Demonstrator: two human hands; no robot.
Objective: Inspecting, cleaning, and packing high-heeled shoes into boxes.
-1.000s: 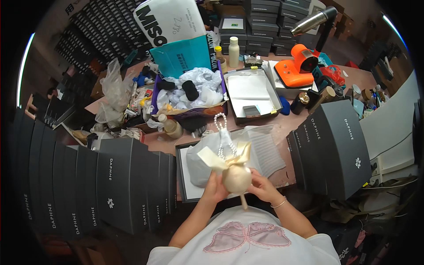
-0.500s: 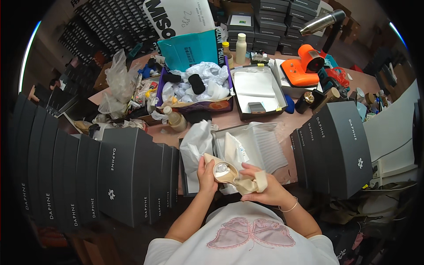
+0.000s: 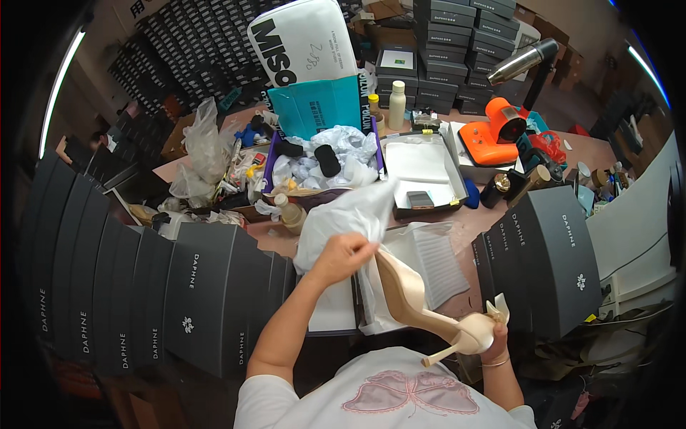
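My right hand point(image 3: 494, 343) grips a cream satin high-heeled shoe point(image 3: 404, 289) at its heel end, beside a bow on the strap. The shoe lies tilted across in front of me, its thin heel toward my shirt and its pointed toe away to the left. By the toe, my left hand point(image 3: 344, 259) is closed with its fingers pinched against a thin white wrapping sheet point(image 3: 336, 218). The sheet spreads up behind that hand, blurred at its tip. Beneath the shoe stands an open shoebox point(image 3: 369, 320) with a pale inside, partly covered.
Dark shoeboxes are stacked at left point(image 3: 207, 286) and right point(image 3: 543, 257). Ribbed white packing point(image 3: 439, 250) lies beside the open box. Farther back are a purple bin point(image 3: 270, 168) of crumpled white paper, another open box point(image 3: 421, 209), a cream bottle point(image 3: 397, 104) and an orange device point(image 3: 489, 143).
The shoe has swung out lengthwise to the right, held by my right hand. My left hand has moved up and away to its toe. The white sheet has shifted right and spread out.
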